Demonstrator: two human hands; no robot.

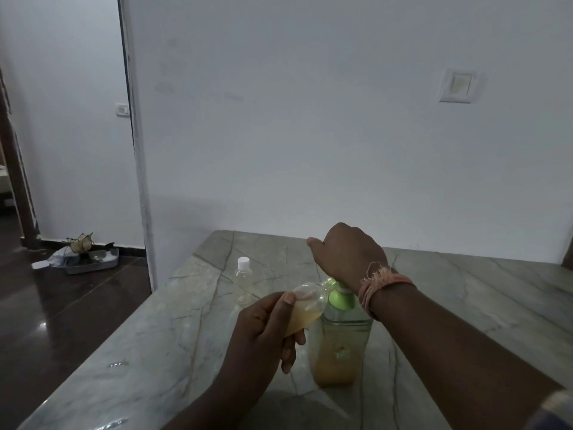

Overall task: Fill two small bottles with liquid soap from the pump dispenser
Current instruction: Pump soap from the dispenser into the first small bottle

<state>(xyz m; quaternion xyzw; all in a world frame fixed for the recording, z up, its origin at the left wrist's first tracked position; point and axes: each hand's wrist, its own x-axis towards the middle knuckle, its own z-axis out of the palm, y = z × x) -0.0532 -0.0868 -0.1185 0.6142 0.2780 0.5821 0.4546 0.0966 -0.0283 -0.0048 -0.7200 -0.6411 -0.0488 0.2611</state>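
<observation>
From the head view, the task looks roughly half done. One small capped bottle (pixel 243 276) stands upright on the marble table (pixel 465 305), left of and behind the pump dispenser (pixel 341 339). It is closed with a white cap, so it is probably the filled one, though its contents are too pale and dim to read for certain. The second small bottle (pixel 305 308) is tilted, its mouth held up against the green spout of the dispenser, and amber soap lies in its lower part; by my reading it is somewhat under half full. What is left is more pumping, then capping.

The left hand (pixel 266 330) grips this tilted bottle, thumb across its upper side and fingers curled beneath. The right hand (pixel 347 256) comes from the right, wrist bent downward, palm pressing on the pump head, which it hides; its thumb sticks out to the left. How its fingers lie cannot be told from here.
</observation>
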